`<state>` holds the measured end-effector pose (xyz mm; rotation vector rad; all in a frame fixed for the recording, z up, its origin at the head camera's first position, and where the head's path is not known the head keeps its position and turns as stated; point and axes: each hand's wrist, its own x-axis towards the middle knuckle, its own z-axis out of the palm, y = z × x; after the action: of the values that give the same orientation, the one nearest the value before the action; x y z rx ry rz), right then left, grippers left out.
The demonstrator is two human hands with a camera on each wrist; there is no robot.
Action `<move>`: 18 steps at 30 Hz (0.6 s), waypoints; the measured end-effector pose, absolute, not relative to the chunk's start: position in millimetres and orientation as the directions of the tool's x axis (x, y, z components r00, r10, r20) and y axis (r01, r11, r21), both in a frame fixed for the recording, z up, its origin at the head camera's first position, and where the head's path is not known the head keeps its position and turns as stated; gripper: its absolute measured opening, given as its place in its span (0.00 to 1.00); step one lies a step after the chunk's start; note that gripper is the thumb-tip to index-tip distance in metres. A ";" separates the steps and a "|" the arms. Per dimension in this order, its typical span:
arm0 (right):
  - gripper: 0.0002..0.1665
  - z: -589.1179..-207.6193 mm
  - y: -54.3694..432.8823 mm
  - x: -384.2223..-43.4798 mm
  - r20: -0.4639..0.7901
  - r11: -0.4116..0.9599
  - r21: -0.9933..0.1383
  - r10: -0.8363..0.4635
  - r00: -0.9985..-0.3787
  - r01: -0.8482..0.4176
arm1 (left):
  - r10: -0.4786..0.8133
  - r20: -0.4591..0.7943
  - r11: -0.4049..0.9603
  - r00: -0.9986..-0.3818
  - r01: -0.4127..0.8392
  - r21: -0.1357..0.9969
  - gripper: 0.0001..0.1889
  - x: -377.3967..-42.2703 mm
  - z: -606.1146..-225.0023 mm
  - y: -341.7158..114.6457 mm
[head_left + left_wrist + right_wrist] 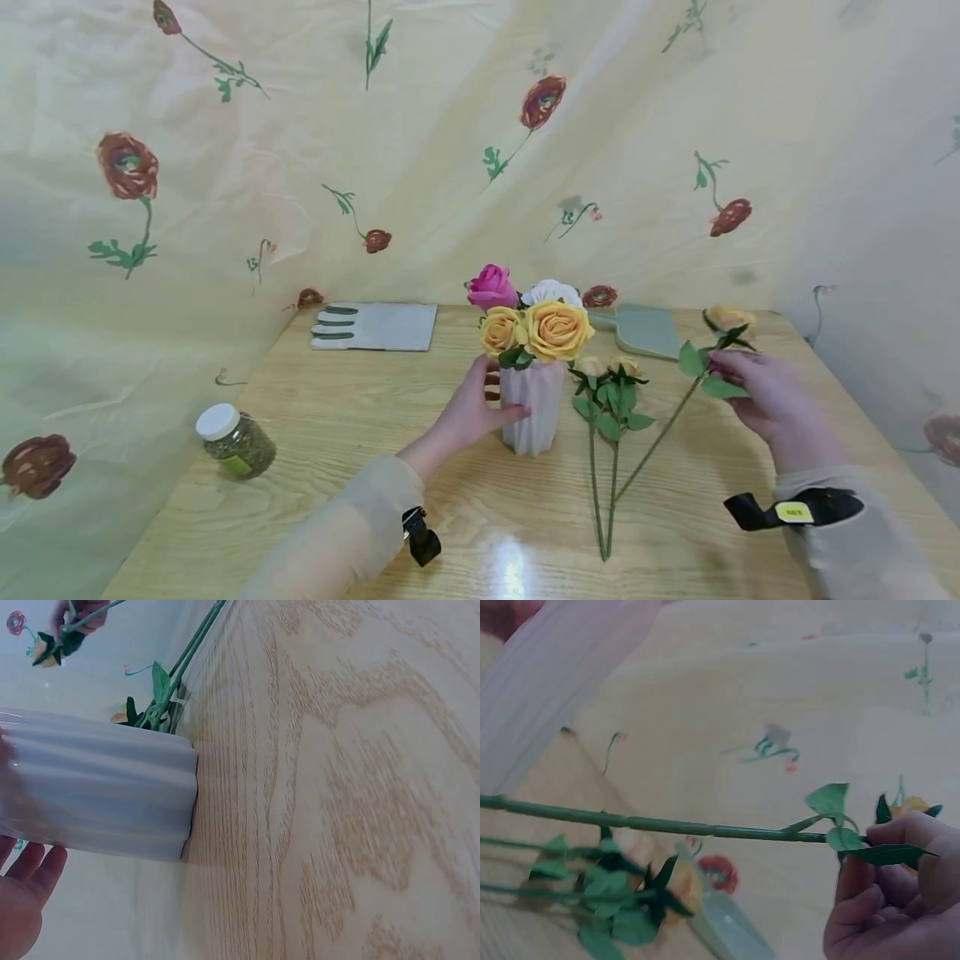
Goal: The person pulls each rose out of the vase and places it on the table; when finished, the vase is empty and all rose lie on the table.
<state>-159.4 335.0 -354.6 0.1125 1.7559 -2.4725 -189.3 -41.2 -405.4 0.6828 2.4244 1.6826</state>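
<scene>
A white fluted vase (pixel 532 408) stands upright on the wooden table, holding a pink rose (pixel 492 287), a white flower (pixel 552 293) and two yellow roses (pixel 557 331). My left hand (pixel 468 404) grips its left side, thumb across the front and fingers behind. In the left wrist view, fingertips lie along the wall of the vase (pixel 97 787). Off to the right, my right hand (pixel 765 396) pinches a pale yellow rose (pixel 729 318) by its stem just below the bloom. That green stem (pixel 705 829) slants down toward the vase side. Two similar roses (pixel 617 400) lie between vase and right hand.
A grey dustpan (pixel 647 331) lies behind the loose roses. At the back left is a white and green glove (pixel 375 326). A jar with a white lid (pixel 236 442) lies tilted near the left edge. Flower-printed cloth (pixel 442 150) hangs behind the table (pixel 360 425).
</scene>
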 end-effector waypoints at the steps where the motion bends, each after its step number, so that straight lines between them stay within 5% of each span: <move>1: 0.13 -358.6 334.8 -161.0 -0.140 -0.261 -0.954 -0.061 -0.988 0.151 | 0.422 0.162 0.283 -0.892 0.300 0.911 0.42 -189.2 -405.4 -41.0; 9: 0.10 -388.7 329.8 -177.2 -0.264 0.234 -0.941 -0.048 -0.963 0.246 | 0.424 0.175 0.284 -0.888 0.314 0.906 0.41 -189.2 -406.5 -40.9; 18: 0.15 -414.1 317.4 -187.5 -0.270 0.288 -0.925 -0.036 -0.962 0.249 | 0.421 0.179 0.277 -0.889 0.314 0.908 0.42 -188.6 -406.9 -41.0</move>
<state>-187.5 317.4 -414.1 0.1966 2.3189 -1.7319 -188.6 -41.0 -406.9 0.7021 2.4318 1.6940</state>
